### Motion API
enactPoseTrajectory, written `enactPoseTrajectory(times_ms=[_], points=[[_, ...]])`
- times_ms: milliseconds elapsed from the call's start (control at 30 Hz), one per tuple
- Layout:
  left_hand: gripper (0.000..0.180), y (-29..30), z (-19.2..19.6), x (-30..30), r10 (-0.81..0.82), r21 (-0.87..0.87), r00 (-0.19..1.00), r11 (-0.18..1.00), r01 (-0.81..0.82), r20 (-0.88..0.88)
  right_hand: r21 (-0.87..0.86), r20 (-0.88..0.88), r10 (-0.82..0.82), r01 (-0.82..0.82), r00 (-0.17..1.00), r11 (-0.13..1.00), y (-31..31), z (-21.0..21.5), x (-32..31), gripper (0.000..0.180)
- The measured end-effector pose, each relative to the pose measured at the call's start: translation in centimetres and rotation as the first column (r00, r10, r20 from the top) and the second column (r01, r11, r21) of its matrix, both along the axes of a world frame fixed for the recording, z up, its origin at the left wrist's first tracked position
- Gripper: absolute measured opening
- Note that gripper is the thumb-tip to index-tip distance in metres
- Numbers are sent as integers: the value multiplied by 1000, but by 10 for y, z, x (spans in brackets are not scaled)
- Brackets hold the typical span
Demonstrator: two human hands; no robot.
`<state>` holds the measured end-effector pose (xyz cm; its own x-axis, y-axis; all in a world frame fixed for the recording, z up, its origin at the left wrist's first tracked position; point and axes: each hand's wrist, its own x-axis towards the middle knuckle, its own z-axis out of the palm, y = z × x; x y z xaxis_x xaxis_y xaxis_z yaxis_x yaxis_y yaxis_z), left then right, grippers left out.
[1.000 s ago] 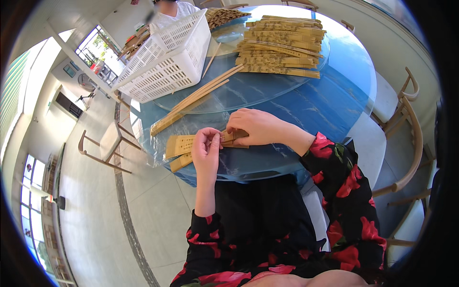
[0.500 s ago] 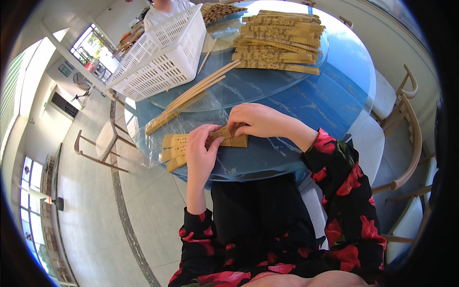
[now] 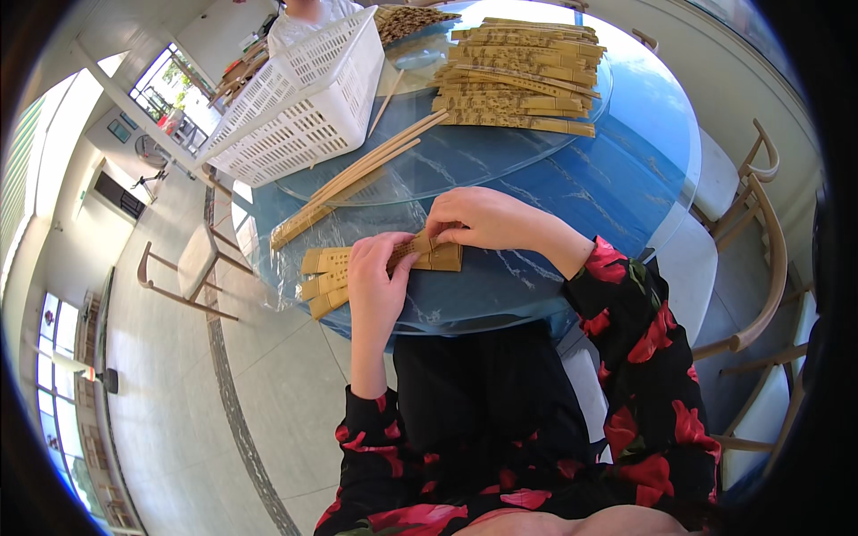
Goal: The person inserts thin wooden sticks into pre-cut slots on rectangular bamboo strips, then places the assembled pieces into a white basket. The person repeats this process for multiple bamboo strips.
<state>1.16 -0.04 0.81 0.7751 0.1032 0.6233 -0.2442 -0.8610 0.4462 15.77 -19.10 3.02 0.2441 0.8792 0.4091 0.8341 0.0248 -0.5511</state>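
Near the table's front edge, my left hand [image 3: 379, 272] closes over a fanned stack of golden-brown paper chopstick sleeves [image 3: 325, 283], whose ends stick out to its left. My right hand [image 3: 483, 216] pinches the upper part of one printed sleeve [image 3: 416, 246], which lies tilted between both hands. The right end of the flat stack shows below my right fingers. Just beyond my left hand, several pale wooden chopsticks [image 3: 375, 163] lie slantwise, with a golden sleeve at their lower end. My palms hide the middle of the stack.
A white slotted plastic basket [image 3: 308, 134] stands at the far left on the round blue table's glass turntable. Behind sits a large pile of sleeves [image 3: 523, 80], beside a brown heap [image 3: 407, 24]. A person in white [image 3: 304, 27] is beyond the basket. Wooden chairs [image 3: 192, 268] flank the table.
My right fingers have shifted slightly and now grip the upper part of the tilted sleeve. My left hand stays on the stack.
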Motion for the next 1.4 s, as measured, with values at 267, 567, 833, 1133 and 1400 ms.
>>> enactPoseTrajectory(times_ms=[267, 567, 833, 1133, 1400], points=[[19, -3, 2, -1, 13, 23, 1000, 1000, -13, 0, 28, 35, -26, 25, 999, 999, 4, -4, 0, 11], [14, -10, 5, -3, 85, 170, 992, 980, -99, 88, 219, 60, -270, 251, 961, 943, 4, 2, -9, 8], [10, 0, 4, -16, 431, 255, 856, 827, -501, 285, 420, -450, -318, 512, 835, 749, 2, 9, 0, 10], [10, 6, 17, -8, 247, -613, 930, 790, -31, 273, 416, -572, -139, 433, 808, 800, 2, 14, -1, 18], [18, -25, 0, 9, 12, -962, 975, 167, 216, 221, 14, -627, -79, 113, 775, 993, 6, 8, -7, 44]])
